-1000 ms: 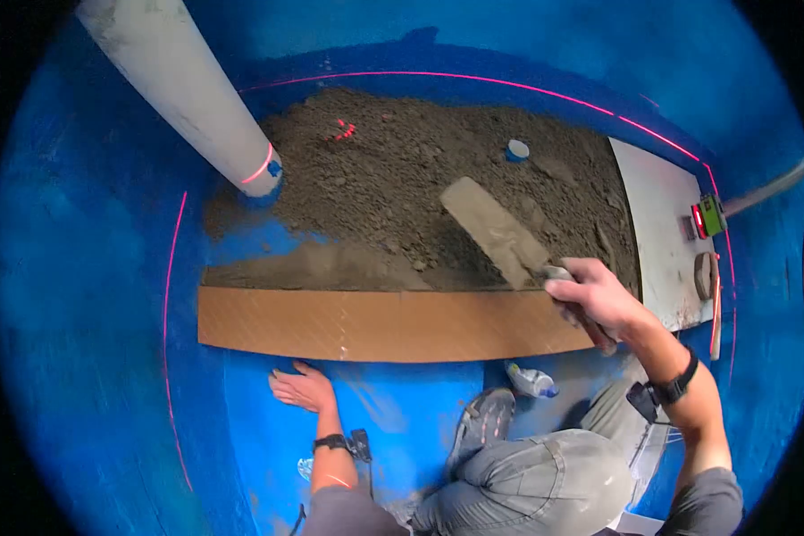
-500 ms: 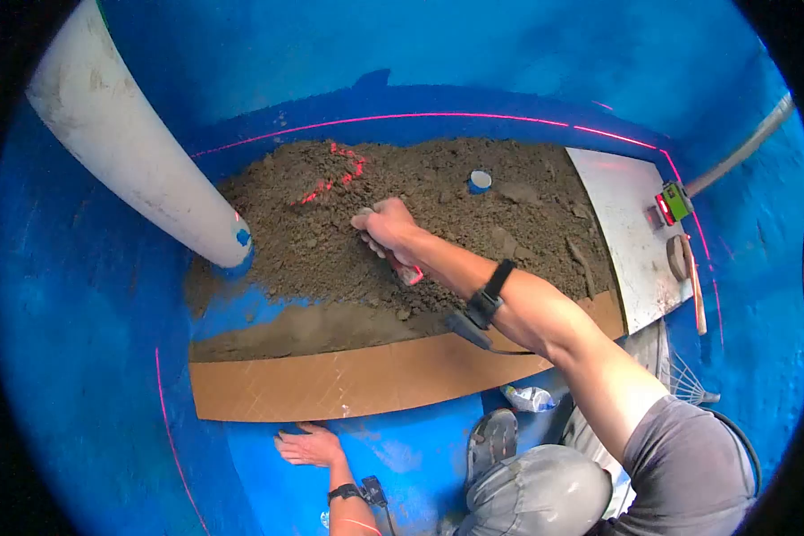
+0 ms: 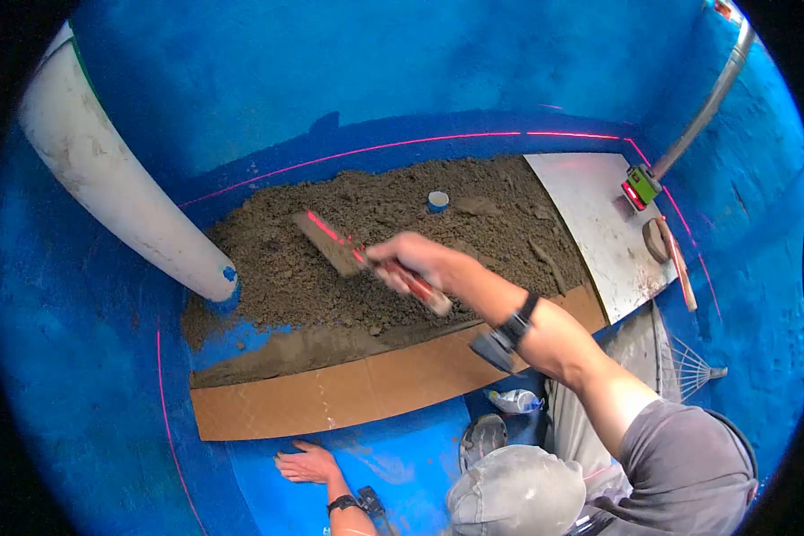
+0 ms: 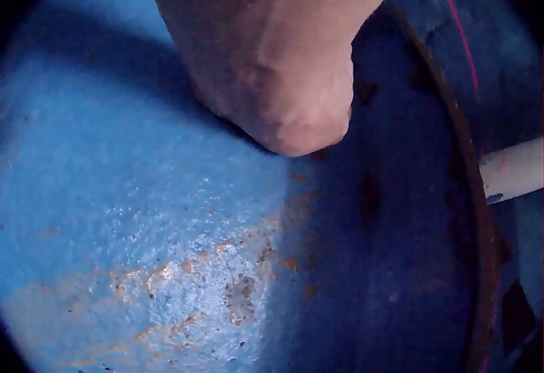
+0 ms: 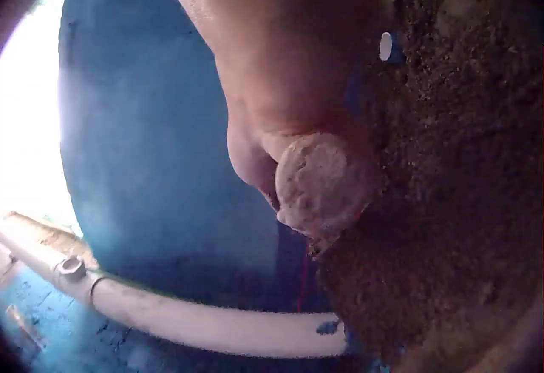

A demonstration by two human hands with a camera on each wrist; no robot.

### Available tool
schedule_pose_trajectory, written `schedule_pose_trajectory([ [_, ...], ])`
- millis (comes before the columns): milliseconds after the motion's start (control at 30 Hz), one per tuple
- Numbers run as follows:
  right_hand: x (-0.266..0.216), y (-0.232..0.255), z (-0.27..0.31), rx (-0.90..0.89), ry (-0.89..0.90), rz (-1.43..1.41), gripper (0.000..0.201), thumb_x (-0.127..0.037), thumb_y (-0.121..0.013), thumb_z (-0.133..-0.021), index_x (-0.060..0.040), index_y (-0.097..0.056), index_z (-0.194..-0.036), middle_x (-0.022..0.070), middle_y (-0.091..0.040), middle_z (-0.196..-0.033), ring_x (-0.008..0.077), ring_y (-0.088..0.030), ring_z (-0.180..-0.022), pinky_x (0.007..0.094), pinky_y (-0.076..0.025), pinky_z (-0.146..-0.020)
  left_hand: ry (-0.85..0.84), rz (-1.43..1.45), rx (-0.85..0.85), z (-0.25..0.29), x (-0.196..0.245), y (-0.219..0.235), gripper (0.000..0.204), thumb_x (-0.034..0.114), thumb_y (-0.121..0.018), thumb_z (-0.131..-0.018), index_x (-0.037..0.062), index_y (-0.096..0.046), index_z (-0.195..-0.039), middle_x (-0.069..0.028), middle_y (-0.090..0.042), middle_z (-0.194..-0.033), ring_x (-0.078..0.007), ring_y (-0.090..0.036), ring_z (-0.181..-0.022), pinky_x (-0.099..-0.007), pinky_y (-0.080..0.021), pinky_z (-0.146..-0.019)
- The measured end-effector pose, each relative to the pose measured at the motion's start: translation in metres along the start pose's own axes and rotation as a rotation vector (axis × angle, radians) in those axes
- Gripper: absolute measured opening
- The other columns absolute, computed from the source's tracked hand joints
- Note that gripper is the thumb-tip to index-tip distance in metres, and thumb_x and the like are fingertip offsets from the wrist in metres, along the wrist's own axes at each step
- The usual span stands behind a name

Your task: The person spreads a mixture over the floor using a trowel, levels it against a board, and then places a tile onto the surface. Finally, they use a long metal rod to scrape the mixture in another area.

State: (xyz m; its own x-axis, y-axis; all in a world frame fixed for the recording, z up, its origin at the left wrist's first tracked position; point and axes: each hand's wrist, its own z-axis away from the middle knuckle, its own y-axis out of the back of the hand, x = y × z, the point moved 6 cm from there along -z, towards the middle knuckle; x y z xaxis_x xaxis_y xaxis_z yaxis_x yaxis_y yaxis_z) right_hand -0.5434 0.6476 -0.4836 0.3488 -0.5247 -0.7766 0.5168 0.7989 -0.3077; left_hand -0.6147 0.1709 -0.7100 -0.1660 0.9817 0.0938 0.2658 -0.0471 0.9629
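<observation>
My right hand [image 3: 413, 257] grips the handle of a trowel, its arm stretched out over a bed of damp, crumbly mortar [image 3: 268, 246]. The trowel's flat, mortar-smeared blade [image 3: 326, 239] points to the far left, close over the bed, with a red laser line across it. The right wrist view shows the rounded, mortar-crusted handle end [image 5: 314, 182] beside my palm. On the blue floor [image 3: 380, 464], in front of a long cardboard strip [image 3: 330, 402], rests my left hand [image 3: 308, 465], fingers spread. Most of those fingers are hidden in the left wrist view.
A thick white pipe [image 3: 121, 170] slants down at the left. One short capped-looking pipe stub [image 3: 438, 202] rises from the mortar. At right lie a white board [image 3: 585, 223] and a green laser level [image 3: 640, 186]. A fan rake [image 3: 692, 368] and crumpled plastic package [image 3: 514, 400] lie nearer.
My right hand reached from near the cardboard's right end to mid-bed, then drew slightly right, and the trowel blade came back into sight. The left hand stays on the floor; the head view shifted.
</observation>
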Motion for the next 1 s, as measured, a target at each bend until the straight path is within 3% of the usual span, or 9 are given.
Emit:
schedule_pose_trajectory([
  [67, 0.007, -0.008, 0.038, 0.053, 0.091, 0.347, 0.024, -0.024, -0.064, -0.1, -0.0044, -0.066, -0.087, 0.0059, -0.062, -0.068, 0.0131, -0.052, -0.047, 0.0331, -0.041, -0.044, -0.018, -0.017, 0.029, 0.0, -0.002, -0.004, 0.055, 0.038, -0.058, -0.102, -0.0024, -0.054, -0.139, -0.0198, -0.053, -0.144, -0.0379, -0.049, -0.13, -0.0494, -0.039, -0.107],
  [167, -0.017, 0.016, 0.055, 0.248, 0.426, 0.862, 0.03, -0.03, -0.07, -0.093, -0.0002, -0.068, -0.095, 0.0097, -0.072, -0.081, 0.0254, -0.068, -0.073, 0.0422, -0.054, -0.067, 0.007, -0.006, -0.002, 0.0, 0.003, 0.001, 0.056, 0.036, -0.059, -0.101, -0.0037, -0.052, -0.139, -0.0206, -0.052, -0.145, -0.0391, -0.048, -0.132, -0.0502, -0.038, -0.109],
  [233, -0.05, 0.04, 0.036, 0.403, 0.546, 1.31, 0.035, -0.033, -0.073, -0.087, -0.0024, -0.069, -0.104, 0.0215, -0.074, -0.096, 0.0377, -0.073, -0.092, 0.0513, -0.057, -0.08, 0.034, 0.046, -0.093, -0.001, 0.003, 0.002, 0.058, 0.035, -0.06, -0.099, -0.0047, -0.051, -0.14, -0.0231, -0.049, -0.148, -0.0407, -0.045, -0.135, -0.0516, -0.035, -0.112],
  [300, -0.087, 0.055, 0.008, 0.604, 0.543, 1.65, 0.034, -0.031, -0.069, -0.088, -0.0015, -0.067, -0.104, 0.0254, -0.073, -0.093, 0.0432, -0.072, -0.09, 0.0574, -0.058, -0.081, 0.013, 0.034, -0.027, -0.001, 0.001, -0.002, 0.059, 0.037, -0.062, -0.098, -0.0049, -0.052, -0.138, -0.0236, -0.049, -0.147, -0.0409, -0.045, -0.134, -0.0514, -0.034, -0.113],
  [400, -0.117, 0.076, -0.054, 0.628, 0.418, 1.845, 0.032, -0.026, -0.067, -0.086, 0.0014, -0.068, -0.102, 0.0279, -0.072, -0.093, 0.0466, -0.071, -0.092, 0.0563, -0.059, -0.082, 0.009, 0.014, -0.022, -0.003, 0.006, 0.001, 0.059, 0.038, -0.062, -0.098, -0.0047, -0.052, -0.138, -0.0237, -0.049, -0.146, -0.0411, -0.045, -0.134, -0.0514, -0.033, -0.113],
  [500, -0.097, 0.083, -0.097, 0.4, 0.468, 1.913, 0.03, -0.024, -0.064, -0.087, 0.0049, -0.065, -0.095, 0.0296, -0.07, -0.086, 0.0486, -0.07, -0.084, 0.0569, -0.057, -0.077, -0.004, -0.012, -0.027, -0.003, 0.009, 0.011, 0.058, 0.039, -0.06, -0.099, -0.0039, -0.052, -0.138, -0.023, -0.049, -0.146, -0.0404, -0.046, -0.133, -0.0514, -0.034, -0.113],
  [567, -0.079, 0.097, -0.098, 0.279, 0.498, 1.683, 0.031, -0.023, -0.066, -0.086, 0.0067, -0.063, -0.095, 0.0297, -0.068, -0.086, 0.0483, -0.069, -0.082, 0.0543, -0.054, -0.076, -0.021, -0.034, -0.018, -0.006, 0.012, 0.01, 0.059, 0.041, -0.057, -0.101, -0.0038, -0.053, -0.138, -0.022, -0.05, -0.145, -0.0398, -0.047, -0.132, -0.0515, -0.034, -0.112],
  [800, -0.032, 0.135, -0.024, 0.2, 0.438, 1.519, 0.03, -0.025, -0.069, -0.086, 0.0033, -0.063, -0.094, 0.026, -0.067, -0.084, 0.0479, -0.066, -0.087, 0.0551, -0.05, -0.08, -0.045, -0.051, -0.007, -0.004, 0.014, 0.01, 0.058, 0.042, -0.058, -0.101, -0.0021, -0.053, -0.138, -0.0213, -0.051, -0.142, -0.0387, -0.048, -0.128, -0.0481, -0.037, -0.108],
  [1000, 0.001, 0.148, 0.027, 0.165, 0.084, 1.084, 0.026, -0.026, -0.072, -0.09, -0.002, -0.061, -0.087, 0.0063, -0.058, -0.066, 0.0208, -0.057, -0.061, 0.0389, -0.044, -0.057, -0.022, -0.079, -0.026, -0.003, 0.011, 0.003, 0.06, 0.046, -0.055, -0.102, -0.0016, -0.052, -0.139, -0.0203, -0.052, -0.142, -0.0386, -0.049, -0.126, -0.0491, -0.038, -0.105],
])
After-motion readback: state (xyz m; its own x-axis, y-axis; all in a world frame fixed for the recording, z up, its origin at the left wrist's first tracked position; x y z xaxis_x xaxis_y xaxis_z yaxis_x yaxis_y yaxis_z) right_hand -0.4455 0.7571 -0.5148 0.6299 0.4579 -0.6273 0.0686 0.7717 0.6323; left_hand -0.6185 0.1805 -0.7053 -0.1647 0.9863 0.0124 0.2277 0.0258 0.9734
